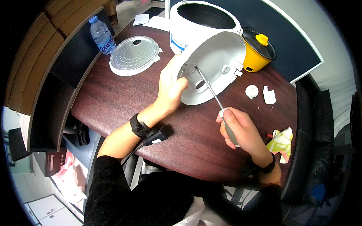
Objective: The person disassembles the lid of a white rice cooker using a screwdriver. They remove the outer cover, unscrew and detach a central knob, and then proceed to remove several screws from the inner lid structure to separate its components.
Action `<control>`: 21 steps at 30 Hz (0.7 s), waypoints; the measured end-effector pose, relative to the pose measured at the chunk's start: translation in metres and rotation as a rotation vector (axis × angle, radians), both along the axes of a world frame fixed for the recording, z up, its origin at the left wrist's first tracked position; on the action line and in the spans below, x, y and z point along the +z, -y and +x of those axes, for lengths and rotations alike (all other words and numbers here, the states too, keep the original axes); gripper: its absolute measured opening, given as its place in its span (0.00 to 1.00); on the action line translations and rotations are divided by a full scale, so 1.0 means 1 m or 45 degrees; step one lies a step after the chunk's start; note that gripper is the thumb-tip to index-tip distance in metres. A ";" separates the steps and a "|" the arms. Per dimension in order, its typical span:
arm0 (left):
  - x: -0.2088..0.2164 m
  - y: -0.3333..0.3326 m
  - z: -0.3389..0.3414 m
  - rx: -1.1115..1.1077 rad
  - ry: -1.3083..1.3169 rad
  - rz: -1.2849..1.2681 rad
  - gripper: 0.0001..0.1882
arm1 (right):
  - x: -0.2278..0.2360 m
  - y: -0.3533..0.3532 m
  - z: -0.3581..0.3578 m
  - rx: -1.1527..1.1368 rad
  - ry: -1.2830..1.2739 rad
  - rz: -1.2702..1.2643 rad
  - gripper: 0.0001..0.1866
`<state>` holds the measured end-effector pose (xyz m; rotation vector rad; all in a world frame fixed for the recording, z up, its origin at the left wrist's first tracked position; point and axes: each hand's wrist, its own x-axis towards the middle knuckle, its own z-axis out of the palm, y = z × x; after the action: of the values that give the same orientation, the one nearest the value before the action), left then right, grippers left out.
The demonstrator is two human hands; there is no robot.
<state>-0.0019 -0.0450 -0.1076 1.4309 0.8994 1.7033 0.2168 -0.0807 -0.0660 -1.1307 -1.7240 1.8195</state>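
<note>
My left hand grips the left edge of a rice cooker lid, tilted up so its grey hollow inside faces me. The thumb lies over the rim; the other fingers are hidden behind. In my right hand is a screwdriver with a grey and white handle. Its shaft slants up to the left, and the tip meets a small fitting inside the lid. Behind the lid stands the white rice cooker body, its dark round opening on top. A perforated silver inner lid plate lies to the left.
A yellow pot with a dark lid stands at the back right. A round white cap, a white plastic piece and small screws lie right. A green-and-white cloth is near the right edge, a water bottle back left.
</note>
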 end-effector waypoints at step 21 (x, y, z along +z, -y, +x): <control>0.001 0.000 0.001 0.014 -0.056 0.034 0.26 | 0.007 -0.003 0.014 -0.103 0.465 0.735 0.14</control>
<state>-0.0013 -0.0448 -0.1062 1.4893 0.9131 1.7039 0.2306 -0.0781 -0.0590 -1.2915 -2.1691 0.9917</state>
